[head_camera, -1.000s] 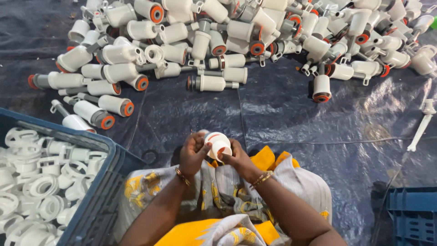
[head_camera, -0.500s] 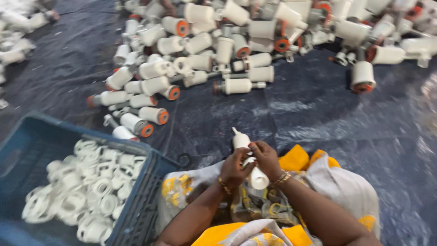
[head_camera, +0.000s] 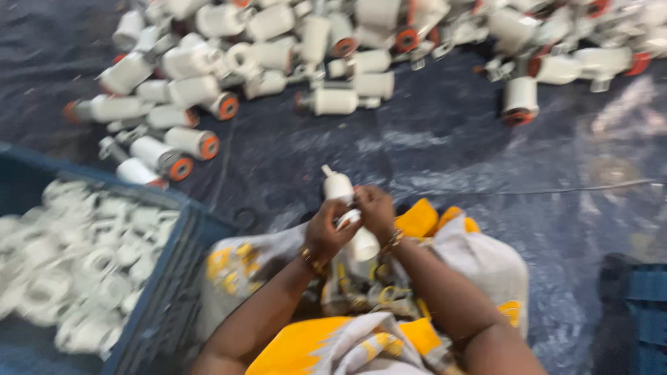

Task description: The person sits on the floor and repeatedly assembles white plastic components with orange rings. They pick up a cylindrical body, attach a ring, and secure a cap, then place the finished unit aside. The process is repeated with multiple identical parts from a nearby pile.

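Both hands meet over the lap, closed on one white plastic fitting (head_camera: 351,215). The left hand (head_camera: 326,232) wraps its middle from the seven o'clock side, fingers curled round a small white ring on the body. The right hand (head_camera: 375,208) grips from the two o'clock side, thumb and fingers pressed to the upper part. The picture is blurred, so I cannot tell which fingers bear the load.

The fitting is a short tube. Its long axis runs from eleven o'clock, where a narrow stub sticks out beyond the fingers, down to five o'clock, where the wider end shows below the right wrist. It lies between the two hands, equally near to each, and is held clear of the cloth. A bangle sits on each wrist.

Below the hands is a yellow and grey patterned garment (head_camera: 417,292) over the knees. All this rests on a dark blue tarp (head_camera: 445,153) spread on the floor.

At eight o'clock from the hands, just beside the left knee, stands a blue crate (head_camera: 163,298) holding many white rings (head_camera: 83,257), loosely heaped. From ten to one o'clock, well apart from the hands, lies a wide pile of white fittings (head_camera: 333,101), many with orange end caps, lying every way. One fitting (head_camera: 520,101) stands alone at one o'clock, orange end down. A second blue crate (head_camera: 643,312) shows at four o'clock, cut by the edge.
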